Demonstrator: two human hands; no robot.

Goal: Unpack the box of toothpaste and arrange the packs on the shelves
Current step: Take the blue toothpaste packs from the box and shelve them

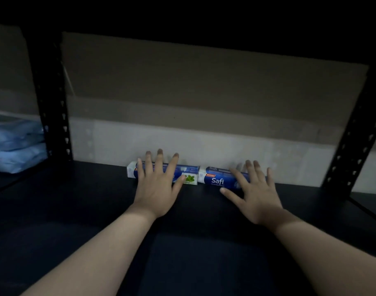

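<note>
Reaching into a dim shelf bay, both hands lie flat with fingers spread and straight, gripping nothing. The left hand [156, 184] rests on the left pack [191, 175], its fingers laid across the top and its thumb along the front face near the green leaf print. The right hand [254, 193] rests on the right pack [215, 178], fingers over its right part and the thumb stretched out on the shelf [86, 210] just in front of it.

The 2 packs are blue and white toothpaste cartons, lying on their long sides end to end, touching or nearly so, at the back edge of the shelf and close against the pale wall [204, 142]. The right pack shows the word "Safi" in white on blue, with a small red tag above it. The left pack shows a white end on its left and a white panel with green leaves on its right.

The shelf is dark and matte. 2 black uprights with rows of slots frame the bay: the left upright [54, 112] and the right upright [357, 142]. Another dark shelf [182, 16] closes the top of the view. Beyond the left upright, in the next bay, lies a stack of light blue soft packages [14, 144]; their print is too blurred to read.
</note>
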